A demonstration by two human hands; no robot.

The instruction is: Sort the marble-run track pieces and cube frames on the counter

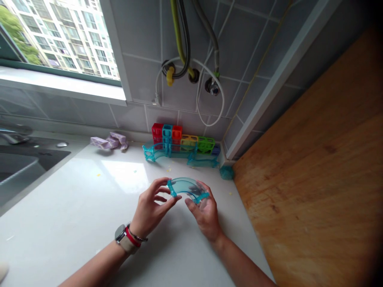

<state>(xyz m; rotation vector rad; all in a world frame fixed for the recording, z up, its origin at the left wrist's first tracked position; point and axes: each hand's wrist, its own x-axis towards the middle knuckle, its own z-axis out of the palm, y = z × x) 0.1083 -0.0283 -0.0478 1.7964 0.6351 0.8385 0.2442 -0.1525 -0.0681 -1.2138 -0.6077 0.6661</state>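
Above the white counter (pixel 74 207), left hand (pixel 149 207) and right hand (pixel 205 213) together grasp a curved blue track piece (pixel 188 188), fingers pinching its two ends. Behind it, against the tiled wall, colourful cubes (pixel 179 137) stand on other blue tracks (pixel 179 153). Purple pieces (pixel 109 141) lie further left, near the sink (pixel 20 167).

Translucent blue curved track piece (pixel 188 189), held aloft

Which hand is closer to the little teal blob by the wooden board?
Right. The right hand lies just left of and below the teal blob; the left hand is farther left.
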